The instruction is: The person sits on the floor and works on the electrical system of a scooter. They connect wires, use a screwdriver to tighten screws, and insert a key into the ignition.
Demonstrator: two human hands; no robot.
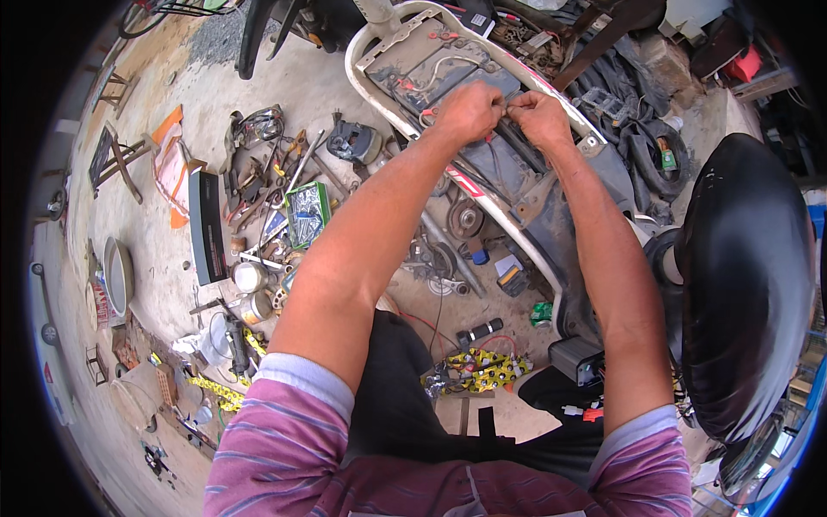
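My left hand (469, 114) and my right hand (543, 122) meet above the open floor compartment of a scooter-like vehicle. The fingers of both are closed in a pinch, their tips almost touching. What they pinch is too small to make out. Beneath them lie dark, dusty battery blocks (452, 76) with red-ended wires (405, 84) at their terminals. A white frame rail (508, 226) with red marks borders the compartment. Dark cables run below my right hand, partly covered by it.
A black padded seat (745, 289) stands close on the right. Left of the vehicle, hand tools, a green box of bolts (307, 214) and a long black box (205, 226) cover the ground. Old inner tubes (659, 164) are heaped at the far right. A flashlight (480, 332) lies near my knees.
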